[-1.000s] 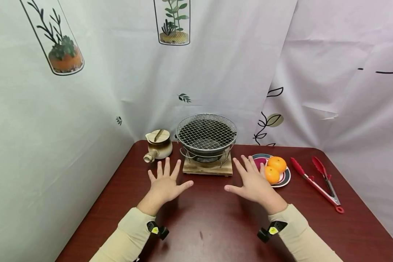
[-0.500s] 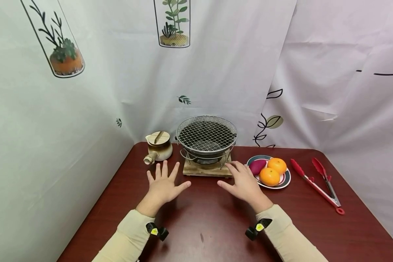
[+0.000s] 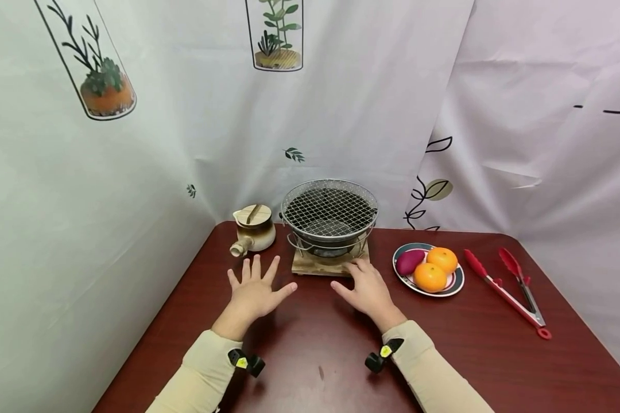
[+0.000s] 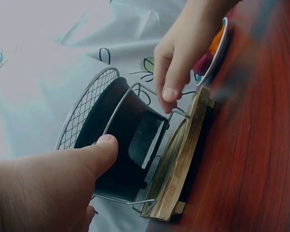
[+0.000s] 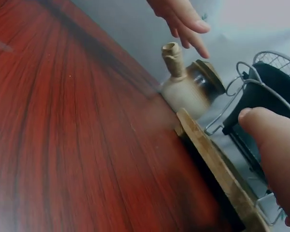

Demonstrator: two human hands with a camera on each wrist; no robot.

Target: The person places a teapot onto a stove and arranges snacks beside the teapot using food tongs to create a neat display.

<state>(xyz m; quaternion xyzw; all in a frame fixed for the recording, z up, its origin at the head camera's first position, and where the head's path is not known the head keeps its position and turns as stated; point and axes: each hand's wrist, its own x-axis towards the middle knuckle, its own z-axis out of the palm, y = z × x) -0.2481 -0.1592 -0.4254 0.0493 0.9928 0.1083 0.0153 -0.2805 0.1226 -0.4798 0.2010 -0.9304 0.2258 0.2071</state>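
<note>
My left hand (image 3: 253, 295) hovers over the table with its fingers spread, holding nothing. Nearest to it are a clay side-handled teapot (image 3: 258, 235) with a wooden lid and a round tabletop grill (image 3: 330, 212) topped by wire mesh. My right hand (image 3: 369, 292), its fingers slightly bent, hangs by the front right of the grill's wooden base (image 3: 310, 267) and also holds nothing. In the left wrist view the black grill bowl (image 4: 121, 140) and its wire stand show behind my left thumb. Whether the right fingertips touch the base cannot be told.
A plate (image 3: 452, 287) at the right bears a purple sweet potato-like item (image 3: 410, 261) and two orange citrus fruits (image 3: 430, 277). Red-tipped tongs (image 3: 514, 301) lie spread beyond it. A white patterned cloth (image 3: 341, 115) hangs behind the dark red table (image 3: 299, 367).
My right hand has moved left from the plate to the front of the grill base, its fingers bending a little. The plate is now uncovered. My left hand has barely shifted.
</note>
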